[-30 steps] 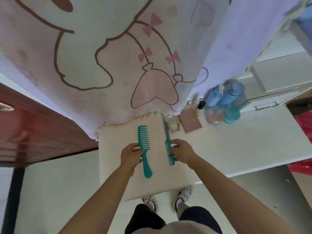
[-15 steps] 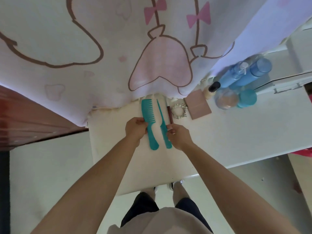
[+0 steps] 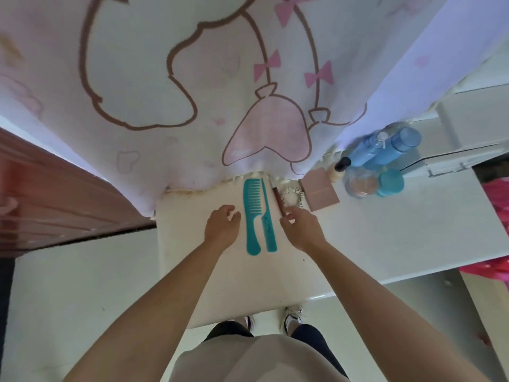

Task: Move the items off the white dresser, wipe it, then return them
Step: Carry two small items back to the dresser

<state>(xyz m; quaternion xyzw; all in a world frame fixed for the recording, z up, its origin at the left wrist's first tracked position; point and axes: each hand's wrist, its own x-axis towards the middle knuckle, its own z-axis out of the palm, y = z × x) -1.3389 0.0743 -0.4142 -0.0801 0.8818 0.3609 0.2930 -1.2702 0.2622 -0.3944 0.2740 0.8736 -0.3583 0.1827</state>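
Left hand: your left hand rests on the worktop, fingers loosely spread, holding nothing, just left of the wide comb.
Right hand: your right hand has its fingers curled and holds nothing; the fingertips are at the lower end of the brown stick.
Combs: the wide comb and the thin comb lie flat, side by side, between your hands.
Further right: a hair tie, a pink flat box, a small bottle, a round jar, a teal jar and two blue bottles.
Behind: a printed curtain hangs to the worktop edge.
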